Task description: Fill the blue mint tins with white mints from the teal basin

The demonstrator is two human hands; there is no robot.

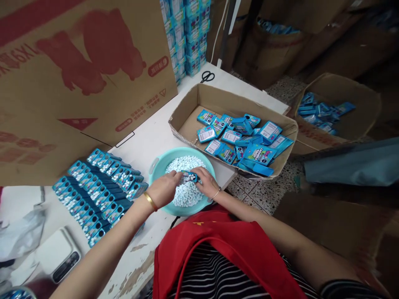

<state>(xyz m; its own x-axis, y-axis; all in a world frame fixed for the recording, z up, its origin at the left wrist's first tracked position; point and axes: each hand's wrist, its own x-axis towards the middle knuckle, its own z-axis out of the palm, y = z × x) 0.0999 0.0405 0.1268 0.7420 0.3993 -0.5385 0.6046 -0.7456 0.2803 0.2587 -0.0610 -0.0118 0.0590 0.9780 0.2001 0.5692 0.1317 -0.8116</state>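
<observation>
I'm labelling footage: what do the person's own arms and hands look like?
Bare forearms, no gloves. The left hand has a golden bangle at the wrist; the right hand, a thin silvery bracelet. A dark striped sleeve shows on the right arm.

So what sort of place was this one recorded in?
Probably a small packing workshop: a turquoise basin of white pellets, rows of blue packs on a white table, and an open carton full of loose packs.

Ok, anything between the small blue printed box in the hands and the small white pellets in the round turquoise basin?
Nothing visible. The left hand and right hand hold the blue box over the white pellets in the turquoise basin; whether it touches them isn't clear.
</observation>
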